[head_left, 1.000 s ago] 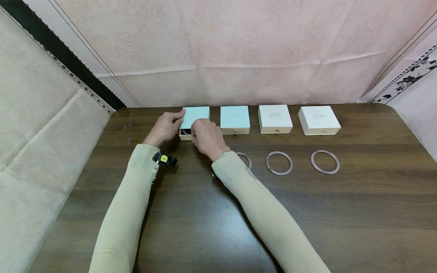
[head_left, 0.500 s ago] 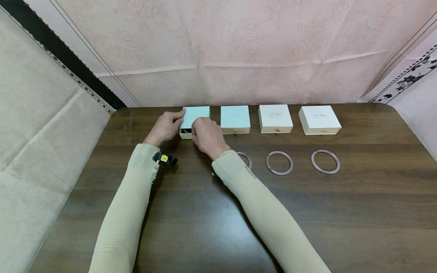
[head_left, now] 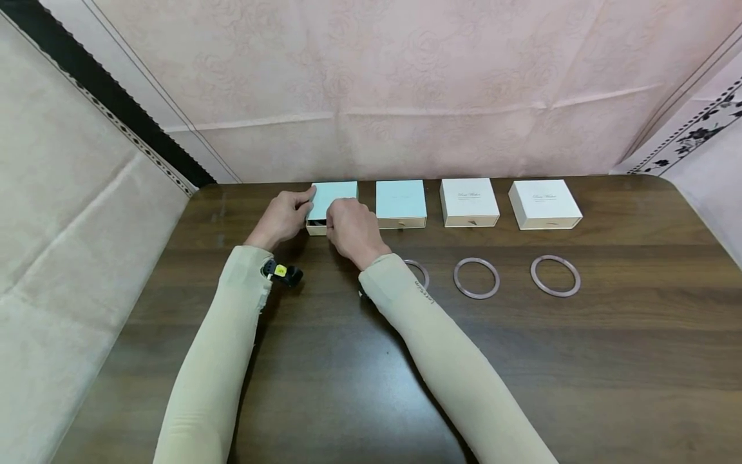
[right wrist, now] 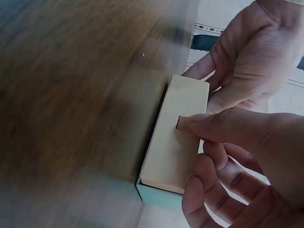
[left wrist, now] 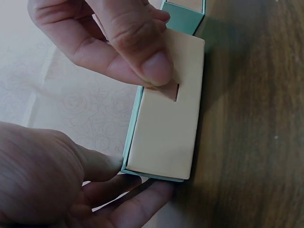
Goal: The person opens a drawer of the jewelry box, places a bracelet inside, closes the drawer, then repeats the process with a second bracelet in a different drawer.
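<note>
At the table's far edge, my left hand (head_left: 281, 216) holds the left side of a light-blue drawer box (head_left: 334, 191). The thumb lies against one side of the sleeve and the fingers against another in the left wrist view. My right hand (head_left: 351, 231) pinches a small brown pull tab (right wrist: 182, 122) between thumb and finger. That tab sticks out of a slot in the cream drawer front (left wrist: 164, 137), which stands slightly out of the sleeve. A narrow dark gap shows above the drawer in the head view; what lies inside is hidden.
A second light-blue box (head_left: 400, 200) and two white boxes (head_left: 468, 198) (head_left: 546, 198) stand in a row to the right. Before them lie three pale purple bangles (head_left: 425, 273) (head_left: 475, 260) (head_left: 551, 257), the leftmost partly behind the right sleeve. A pinkish cloth (head_left: 377, 77) hangs behind the table.
The drawer has slid a little inward, away from me, and the dark gap with something ring-like in it has narrowed. Both hands keep their places on the box.
</note>
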### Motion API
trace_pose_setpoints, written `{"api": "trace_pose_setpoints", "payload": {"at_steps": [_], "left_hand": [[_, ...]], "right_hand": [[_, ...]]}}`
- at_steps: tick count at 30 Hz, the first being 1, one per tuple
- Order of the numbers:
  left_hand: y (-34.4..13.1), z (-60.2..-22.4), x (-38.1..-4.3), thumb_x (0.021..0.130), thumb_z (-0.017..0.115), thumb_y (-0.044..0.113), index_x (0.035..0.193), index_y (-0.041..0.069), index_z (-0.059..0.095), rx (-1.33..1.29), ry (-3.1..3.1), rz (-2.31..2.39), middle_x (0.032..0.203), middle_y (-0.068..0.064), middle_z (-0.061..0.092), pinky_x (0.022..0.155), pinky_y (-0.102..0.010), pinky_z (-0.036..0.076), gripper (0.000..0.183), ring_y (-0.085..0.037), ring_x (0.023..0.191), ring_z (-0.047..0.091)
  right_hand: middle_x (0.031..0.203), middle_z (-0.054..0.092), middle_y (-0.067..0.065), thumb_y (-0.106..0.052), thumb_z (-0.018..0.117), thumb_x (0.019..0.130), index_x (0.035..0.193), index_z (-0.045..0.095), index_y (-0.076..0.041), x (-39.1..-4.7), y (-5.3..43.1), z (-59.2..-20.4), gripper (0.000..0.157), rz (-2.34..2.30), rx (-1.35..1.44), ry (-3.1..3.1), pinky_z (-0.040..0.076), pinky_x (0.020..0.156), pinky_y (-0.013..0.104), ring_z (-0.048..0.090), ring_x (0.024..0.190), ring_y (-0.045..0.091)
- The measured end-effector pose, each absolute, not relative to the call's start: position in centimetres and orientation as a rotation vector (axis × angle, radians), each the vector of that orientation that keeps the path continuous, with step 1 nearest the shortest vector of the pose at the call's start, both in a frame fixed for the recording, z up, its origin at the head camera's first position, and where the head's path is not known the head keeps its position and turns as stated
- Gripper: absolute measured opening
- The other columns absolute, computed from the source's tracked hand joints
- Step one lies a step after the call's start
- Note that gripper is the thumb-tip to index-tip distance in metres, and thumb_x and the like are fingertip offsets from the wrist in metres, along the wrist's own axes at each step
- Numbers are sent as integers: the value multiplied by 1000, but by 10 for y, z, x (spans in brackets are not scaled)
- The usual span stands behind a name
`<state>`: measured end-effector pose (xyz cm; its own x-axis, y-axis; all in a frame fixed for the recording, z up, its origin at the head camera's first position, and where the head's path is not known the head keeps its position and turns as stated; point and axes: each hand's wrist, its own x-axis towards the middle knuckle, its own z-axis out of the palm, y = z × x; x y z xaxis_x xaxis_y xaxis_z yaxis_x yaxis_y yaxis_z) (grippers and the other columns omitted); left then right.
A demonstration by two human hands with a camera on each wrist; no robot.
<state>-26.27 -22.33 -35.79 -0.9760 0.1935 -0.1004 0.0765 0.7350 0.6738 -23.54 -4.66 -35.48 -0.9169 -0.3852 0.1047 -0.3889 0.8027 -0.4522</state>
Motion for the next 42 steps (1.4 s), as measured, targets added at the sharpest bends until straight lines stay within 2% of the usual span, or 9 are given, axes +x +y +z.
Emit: {"api": "trace_pose_setpoints", "payload": {"at_steps": [9, 14, 21, 26, 31, 36, 39, 42], "left_hand": [[-222, -358, -263, 111, 44, 19, 157, 16, 38, 199, 2793, 1039, 76, -15, 62, 53, -27, 37, 46, -11, 50, 41], [-220, -358, -263, 111, 43, 19, 157, 15, 38, 204, 2785, 1034, 81, -14, 62, 53, -26, 37, 46, -10, 52, 42], [-219, -358, -263, 111, 43, 18, 157, 16, 37, 189, 2774, 1055, 99, -16, 60, 52, -24, 36, 47, -9, 50, 40], [-221, -357, -262, 111, 43, 18, 157, 17, 38, 188, 2785, 1049, 94, -14, 60, 54, -25, 37, 46, -10, 53, 41], [-221, -357, -262, 111, 44, 19, 157, 17, 38, 193, 2792, 1042, 78, -6, 57, 58, -27, 39, 47, -13, 60, 46], [-221, -357, -261, 111, 44, 19, 157, 17, 38, 189, 2792, 1030, 77, -5, 56, 61, -30, 40, 47, -17, 66, 49], [-221, -357, -261, 111, 44, 19, 157, 17, 38, 185, 2788, 1033, 83, -9, 59, 62, -30, 41, 47, -17, 67, 50], [-221, -357, -262, 111, 44, 19, 157, 16, 37, 186, 2780, 1043, 89, -12, 59, 64, -30, 42, 47, -18, 68, 50]], "right_hand": [[84, 73, -2, -11, 62, 99, 79, 75, -15, -236, -46, -354, 24, 754, 635, -2973, 56, 63, 33, 66, 71, 16], [83, 72, -3, -11, 62, 99, 79, 76, -15, -237, -45, -355, 24, 766, 611, -2979, 56, 63, 32, 66, 72, 15], [82, 71, -4, -12, 63, 99, 78, 76, -15, -239, -46, -355, 25, 775, 584, -2982, 55, 62, 32, 65, 70, 15], [83, 72, -3, -8, 61, 98, 79, 76, -13, -240, -45, -354, 25, 821, 590, -2975, 55, 64, 31, 64, 72, 15], [90, 71, -2, -4, 61, 96, 85, 76, -12, -242, -43, -354, 20, 873, 573, -2967, 55, 69, 31, 63, 79, 15], [103, 66, 6, -3, 66, 94, 98, 73, -9, -242, -40, -355, 10, 826, 512, -2972, 57, 77, 36, 61, 97, 21], [115, 61, 11, -8, 71, 94, 114, 70, -8, -242, -39, -355, 20, 772, 475, -2991, 57, 82, 39, 56, 109, 26], [120, 58, 14, -12, 74, 93, 119, 67, -7, -242, -38, -355, 27, 753, 454, -3000, 57, 84, 39, 53, 116, 29]]}}
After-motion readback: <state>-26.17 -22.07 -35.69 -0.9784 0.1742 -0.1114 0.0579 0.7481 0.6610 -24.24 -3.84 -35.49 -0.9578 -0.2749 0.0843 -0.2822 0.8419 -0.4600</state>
